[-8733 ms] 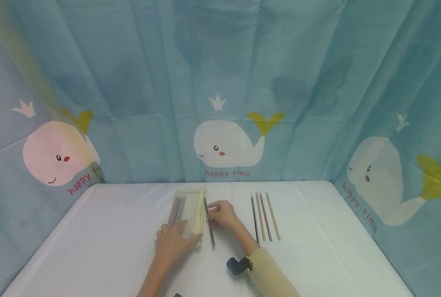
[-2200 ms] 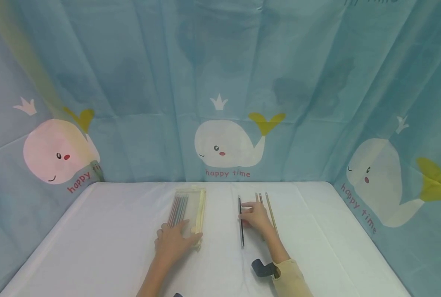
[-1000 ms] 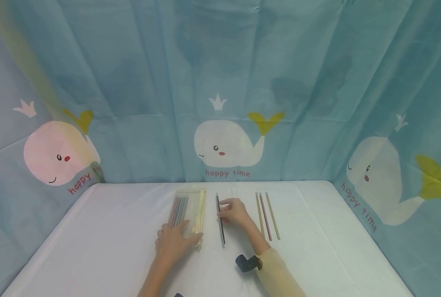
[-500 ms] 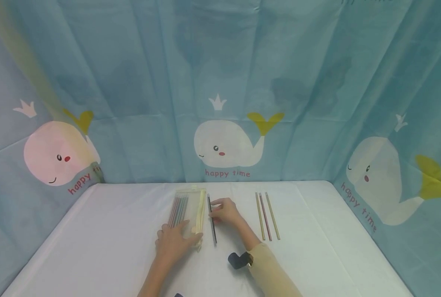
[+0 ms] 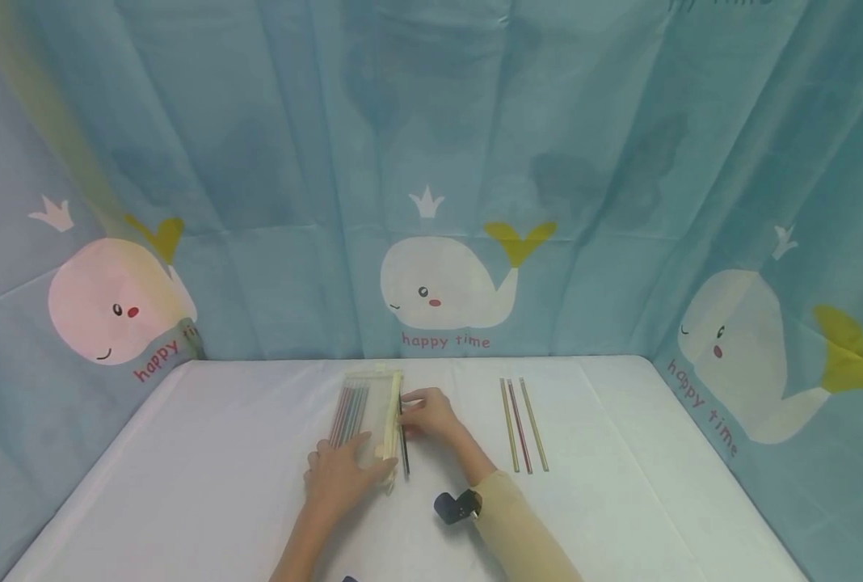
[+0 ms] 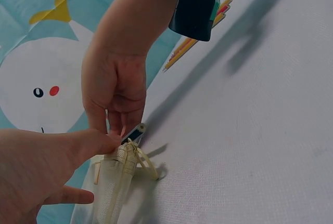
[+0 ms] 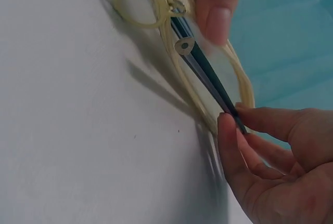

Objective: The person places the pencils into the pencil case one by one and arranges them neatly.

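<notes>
A pale mesh pencil pouch (image 5: 378, 396) with a cream zipper lies on the table, several coloured pencils (image 5: 347, 414) visible inside it. My left hand (image 5: 337, 478) holds its near part, the thumb at the zipper edge and the other fingers spread over the mesh. In the right wrist view the pouch's mouth (image 7: 244, 81) gapes on the right side. My right hand (image 5: 431, 415) pinches a dark pencil (image 7: 210, 78) between thumb and fingers; the pencil lies along that open mouth, its flat three-sided end toward me. A cream ring pull (image 7: 117, 8) hangs at the pouch's near corner.
Three pencils, two yellow (image 5: 510, 424) (image 5: 534, 424) and one red (image 5: 519, 424), lie side by side right of my right arm. A white cloth (image 5: 620, 501) covers the table. A blue whale-print curtain (image 5: 293, 202) rises along its back and sides.
My right hand has carried the dark pencil leftward from the row on the right to the pouch's zipper side. That row now has one pencil fewer. My left hand has stayed on the pouch.
</notes>
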The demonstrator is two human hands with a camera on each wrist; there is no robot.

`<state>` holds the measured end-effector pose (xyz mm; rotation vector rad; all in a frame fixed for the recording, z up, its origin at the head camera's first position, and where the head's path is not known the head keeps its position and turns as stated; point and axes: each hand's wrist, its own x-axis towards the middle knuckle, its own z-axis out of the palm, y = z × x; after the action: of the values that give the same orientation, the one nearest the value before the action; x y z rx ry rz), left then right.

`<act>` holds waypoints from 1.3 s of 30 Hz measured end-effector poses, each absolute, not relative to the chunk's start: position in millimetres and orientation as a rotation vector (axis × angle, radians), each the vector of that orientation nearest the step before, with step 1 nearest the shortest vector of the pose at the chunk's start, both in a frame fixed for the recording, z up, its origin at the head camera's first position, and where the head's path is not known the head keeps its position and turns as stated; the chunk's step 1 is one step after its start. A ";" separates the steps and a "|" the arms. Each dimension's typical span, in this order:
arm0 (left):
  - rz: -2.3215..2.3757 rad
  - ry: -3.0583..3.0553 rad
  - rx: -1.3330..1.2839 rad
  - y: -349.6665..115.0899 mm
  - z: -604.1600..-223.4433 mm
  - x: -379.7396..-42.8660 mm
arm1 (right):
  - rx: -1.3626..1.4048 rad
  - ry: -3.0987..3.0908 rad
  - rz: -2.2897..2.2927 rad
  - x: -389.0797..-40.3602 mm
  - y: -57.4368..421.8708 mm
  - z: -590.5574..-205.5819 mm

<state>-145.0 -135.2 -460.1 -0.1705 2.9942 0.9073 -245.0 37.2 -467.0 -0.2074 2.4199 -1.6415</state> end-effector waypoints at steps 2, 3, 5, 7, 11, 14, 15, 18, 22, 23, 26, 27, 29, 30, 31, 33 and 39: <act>0.908 2.997 -0.167 -135.7 -460.0 -144.8 | -0.211 2.406 -1.658 -245.5 34.3 -466.2; 0.911 2.997 -0.167 -135.9 -460.1 -144.7 | -0.213 2.402 -1.663 -245.5 33.0 -465.6; 0.910 3.000 -0.168 -136.1 -460.4 -144.8 | -0.213 2.392 -1.675 -245.4 30.4 -463.9; 0.908 3.007 -0.174 -136.2 -461.0 -145.1 | -0.218 2.399 -1.674 -245.4 27.9 -462.8; 0.913 3.008 -0.189 -135.6 -461.2 -145.5 | -0.219 2.429 -1.673 -246.9 23.2 -463.4; 0.918 3.005 -0.193 -135.3 -460.8 -145.6 | -0.226 2.457 -1.672 -249.9 20.4 -466.6; 0.918 3.004 -0.194 -135.3 -460.8 -145.7 | -0.224 2.462 -1.672 -251.1 19.3 -468.0; 0.921 3.005 -0.194 -135.4 -460.9 -145.6 | -0.225 2.460 -1.681 -252.6 16.7 -470.2; 0.933 2.999 -0.191 -135.4 -460.5 -145.0 | -0.205 2.417 -1.695 -251.3 13.3 -471.3; 0.935 3.000 -0.190 -135.5 -460.5 -144.9 | -0.200 2.407 -1.695 -250.6 12.5 -471.4; 0.936 3.004 -0.184 -135.7 -460.4 -144.4 | -0.202 2.399 -1.695 -248.9 10.8 -471.6; 0.935 3.006 -0.183 -135.7 -460.4 -144.3 | -0.207 2.400 -1.696 -248.5 10.5 -471.6; 0.934 3.006 -0.184 -135.8 -460.5 -144.3 | -0.221 2.406 -1.694 -247.8 10.6 -471.6; 0.936 3.006 -0.186 -135.8 -460.6 -144.3 | -0.223 2.407 -1.692 -247.3 10.9 -471.4; 0.937 3.002 -0.189 -135.7 -460.6 -144.4 | -0.228 2.412 -1.686 -247.0 11.6 -471.5; 0.933 3.001 -0.188 -135.5 -461.1 -144.7 | -0.241 2.424 -1.671 -246.4 13.7 -472.2; 0.938 3.004 -0.183 -135.4 -461.8 -144.9 | -0.242 2.421 -1.709 -245.6 24.6 -477.7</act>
<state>-144.9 -135.4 -461.8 -0.1829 3.0044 0.9383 -245.6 24.6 -477.7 -0.2417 2.4207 -1.7089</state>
